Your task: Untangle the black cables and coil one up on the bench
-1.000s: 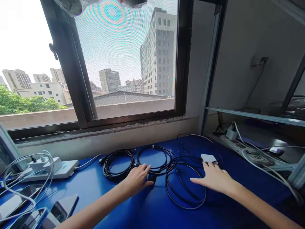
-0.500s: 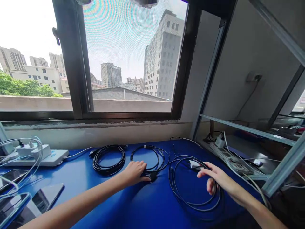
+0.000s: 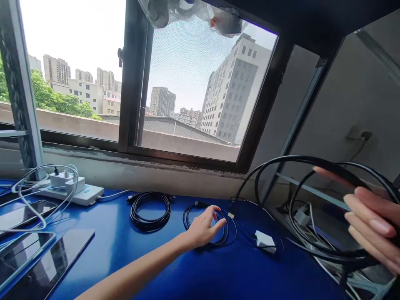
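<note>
Black loosely looped cable [image 3: 296, 158] raised toward four o'clock, gripped by right hand [image 3: 373, 218]; left hand [image 3: 204, 228] at six o'clock, thumb and fingers parted, over smaller black coiled cable [image 3: 204, 204].

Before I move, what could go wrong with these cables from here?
The raised black cable loops in the right hand could slip, since they spread loosely out from it. Their pale-tipped end seems to hang beside the coil at the left hand, so they might tangle. Swinging loops could also knock the white box on the blue desk.
</note>
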